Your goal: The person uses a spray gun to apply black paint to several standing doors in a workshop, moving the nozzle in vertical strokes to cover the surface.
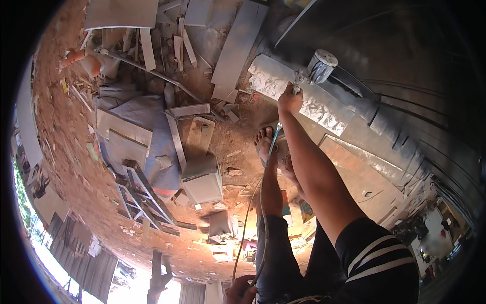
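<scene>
My right hand (pixel 290 100) is closed around the handle of a spray gun (pixel 297 82), the arm stretched out ahead of me. A round paint cup (pixel 322 66), silvery and smeared, sits on the gun near a dark panelled surface (pixel 400 55). From the gun's handle a thin air hose (pixel 266 202) hangs past my legs. Low in the picture, my left hand (pixel 240 291) is closed around that hose, its fingers partly cut off by the lower edge. Below the gun lies a pale board with a rough, whitish strip (pixel 314 104).
Around my bare feet (pixel 266 144) is reddish dirt floor with scraps. To the left are a small wooden ladder-like frame (pixel 144 195), a box (pixel 202 180), a bluish sheet (pixel 167 147) and loose planks (pixel 238 45). A flat wooden panel (pixel 362 177) lies at right.
</scene>
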`<action>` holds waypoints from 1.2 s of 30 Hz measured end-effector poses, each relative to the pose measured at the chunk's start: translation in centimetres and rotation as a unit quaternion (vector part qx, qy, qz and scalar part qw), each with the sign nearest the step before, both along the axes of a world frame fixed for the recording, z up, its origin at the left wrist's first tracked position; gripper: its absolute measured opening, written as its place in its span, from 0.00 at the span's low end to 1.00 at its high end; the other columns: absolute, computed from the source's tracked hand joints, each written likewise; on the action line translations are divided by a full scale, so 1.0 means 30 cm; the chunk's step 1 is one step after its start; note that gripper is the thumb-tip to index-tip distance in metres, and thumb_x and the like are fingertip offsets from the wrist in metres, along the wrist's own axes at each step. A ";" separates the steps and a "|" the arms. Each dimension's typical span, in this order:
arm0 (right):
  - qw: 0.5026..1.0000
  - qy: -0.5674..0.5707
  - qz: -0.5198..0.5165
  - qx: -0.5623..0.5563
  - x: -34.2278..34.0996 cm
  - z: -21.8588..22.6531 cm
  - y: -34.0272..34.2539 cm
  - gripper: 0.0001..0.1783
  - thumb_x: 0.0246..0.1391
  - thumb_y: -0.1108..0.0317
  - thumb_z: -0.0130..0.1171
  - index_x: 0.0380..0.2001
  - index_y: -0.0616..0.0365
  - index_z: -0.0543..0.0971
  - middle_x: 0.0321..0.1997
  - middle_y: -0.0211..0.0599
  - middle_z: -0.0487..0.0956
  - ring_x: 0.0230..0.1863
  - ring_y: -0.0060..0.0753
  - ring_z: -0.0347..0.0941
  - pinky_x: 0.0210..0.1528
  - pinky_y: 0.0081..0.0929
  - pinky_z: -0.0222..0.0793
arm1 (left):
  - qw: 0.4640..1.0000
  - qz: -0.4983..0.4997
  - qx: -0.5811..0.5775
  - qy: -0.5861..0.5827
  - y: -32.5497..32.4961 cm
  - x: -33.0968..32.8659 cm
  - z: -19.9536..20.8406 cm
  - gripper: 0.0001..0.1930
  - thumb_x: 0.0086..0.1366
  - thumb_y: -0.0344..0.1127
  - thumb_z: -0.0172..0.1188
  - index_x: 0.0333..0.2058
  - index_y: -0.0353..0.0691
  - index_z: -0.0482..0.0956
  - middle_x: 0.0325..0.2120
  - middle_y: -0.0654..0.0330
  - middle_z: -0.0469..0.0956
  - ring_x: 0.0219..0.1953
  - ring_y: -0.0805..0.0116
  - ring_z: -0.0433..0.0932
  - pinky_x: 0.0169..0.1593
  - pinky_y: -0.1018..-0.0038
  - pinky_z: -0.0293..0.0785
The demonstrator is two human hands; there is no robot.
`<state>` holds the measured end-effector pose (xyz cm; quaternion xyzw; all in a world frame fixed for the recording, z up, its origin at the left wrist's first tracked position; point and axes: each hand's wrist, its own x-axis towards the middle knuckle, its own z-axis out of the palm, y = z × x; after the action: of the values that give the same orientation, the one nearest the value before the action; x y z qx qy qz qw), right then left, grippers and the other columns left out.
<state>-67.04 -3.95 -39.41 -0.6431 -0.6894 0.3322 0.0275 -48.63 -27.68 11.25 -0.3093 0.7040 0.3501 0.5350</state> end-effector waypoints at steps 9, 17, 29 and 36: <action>0.996 0.091 -0.003 0.018 0.020 0.128 0.084 0.24 0.60 0.49 0.60 0.37 0.63 0.81 0.33 0.58 0.83 0.38 0.63 0.79 0.39 0.50 0.71 | 0.999 -0.041 0.010 -0.017 0.017 -0.061 0.057 0.16 0.68 0.41 0.57 0.52 0.42 0.79 0.22 0.63 0.72 0.26 0.74 0.68 0.29 0.72 0.65; 0.962 0.272 -0.006 -0.002 0.020 0.879 0.243 0.14 0.63 0.61 0.62 0.35 0.63 0.78 0.22 0.35 0.78 0.23 0.26 0.67 0.29 0.32 0.65 | 0.984 -0.129 0.065 0.103 0.034 -0.156 0.308 0.13 0.68 0.35 0.55 0.48 0.40 0.81 0.26 0.57 0.77 0.27 0.70 0.72 0.32 0.69 0.69; 0.882 0.441 0.078 0.145 -0.037 2.212 0.524 0.13 0.63 0.63 0.63 0.35 0.63 0.76 0.24 0.39 0.76 0.26 0.24 0.65 0.32 0.28 0.66 | 0.898 -0.195 0.264 0.293 0.114 -0.278 0.854 0.15 0.72 0.41 0.56 0.47 0.38 0.84 0.23 0.59 0.80 0.26 0.76 0.73 0.31 0.71 0.71; 0.795 0.534 0.134 0.254 -0.060 2.908 0.700 0.12 0.62 0.62 0.63 0.37 0.62 0.79 0.24 0.44 0.78 0.26 0.30 0.69 0.36 0.33 0.70 | 0.848 -0.169 0.410 0.289 0.107 -0.294 1.153 0.13 0.69 0.37 0.63 0.47 0.37 0.84 0.31 0.67 0.82 0.31 0.81 0.73 0.33 0.78 0.71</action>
<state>-68.83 17.05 47.82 -0.2348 -0.7042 0.4362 0.5086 -57.46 -24.48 45.84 0.1769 0.6609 0.5847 0.4360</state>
